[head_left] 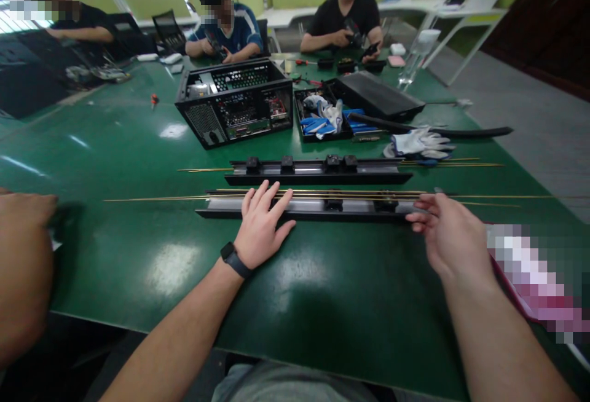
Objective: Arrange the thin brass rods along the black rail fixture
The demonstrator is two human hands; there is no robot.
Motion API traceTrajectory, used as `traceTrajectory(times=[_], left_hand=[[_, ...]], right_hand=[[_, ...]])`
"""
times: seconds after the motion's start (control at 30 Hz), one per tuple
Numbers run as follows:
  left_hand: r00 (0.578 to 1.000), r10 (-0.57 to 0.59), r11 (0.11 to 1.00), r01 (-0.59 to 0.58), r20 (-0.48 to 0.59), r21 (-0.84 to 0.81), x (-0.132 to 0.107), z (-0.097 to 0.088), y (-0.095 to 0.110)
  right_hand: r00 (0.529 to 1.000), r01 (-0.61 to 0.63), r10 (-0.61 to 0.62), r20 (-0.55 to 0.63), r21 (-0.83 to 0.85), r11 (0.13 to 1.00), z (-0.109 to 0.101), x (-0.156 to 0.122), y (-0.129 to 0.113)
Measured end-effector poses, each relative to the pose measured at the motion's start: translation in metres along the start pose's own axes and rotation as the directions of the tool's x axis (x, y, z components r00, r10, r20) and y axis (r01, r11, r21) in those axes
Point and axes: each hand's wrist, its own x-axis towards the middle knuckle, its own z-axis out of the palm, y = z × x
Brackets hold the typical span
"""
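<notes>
My left hand [263, 220], with a dark watch on the wrist, lies with fingers spread over the nearer long black channel [306, 212] and the thin brass-coloured rods [350, 194] along it. At the channel's right end is my right hand [449, 233], its fingers curled together beside the rods. What it pinches, if anything, is hidden. Small black blocks [386, 201] sit in the channel. Behind it lies a second, shorter black channel [308, 171] with several black blocks [286, 164] in it and thin rods sticking out past both ends.
An open computer case [239, 104] stands beyond the channels. Gloves [322, 116] fill a black tray; another pair [419, 142] lies by a long black strip [461, 131]. A red-handled tool [154, 101] lies left. Another person's arm [23, 267] reaches in; others sit opposite.
</notes>
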Motion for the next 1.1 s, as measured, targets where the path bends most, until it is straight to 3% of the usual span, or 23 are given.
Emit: traceTrajectory(times=[0.1,0.3,0.53,0.7,0.9,1.1], left_hand=[[1.000,0.000,1.000,0.000,-0.003,0.003,0.000,0.000,0.000],[1.000,0.005,1.000,-0.005,0.005,0.000,0.000,0.000,0.000],[1.000,0.005,1.000,-0.005,-0.009,-0.002,-0.001,0.000,0.000],[1.000,-0.001,1.000,0.001,-0.001,-0.007,0.000,0.000,0.000],[1.000,0.010,1.000,-0.010,-0.005,0.002,0.000,0.001,0.000],[1.000,0.005,1.000,-0.005,0.011,-0.007,0.000,0.000,0.000]], right_hand=[[0.995,0.014,-0.012,0.103,-0.010,1.000,0.000,-0.002,0.006],[0.993,0.101,-0.100,-0.065,0.018,0.995,-0.011,0.020,0.014],[0.998,0.050,-0.049,0.050,-0.007,0.999,-0.007,0.009,0.014],[0.994,0.072,-0.071,-0.084,0.014,0.997,-0.009,0.017,0.011],[0.997,0.060,-0.060,0.048,-0.008,0.998,-0.004,0.006,0.011],[0.996,0.038,-0.036,-0.080,0.025,0.999,-0.008,0.015,0.006]])
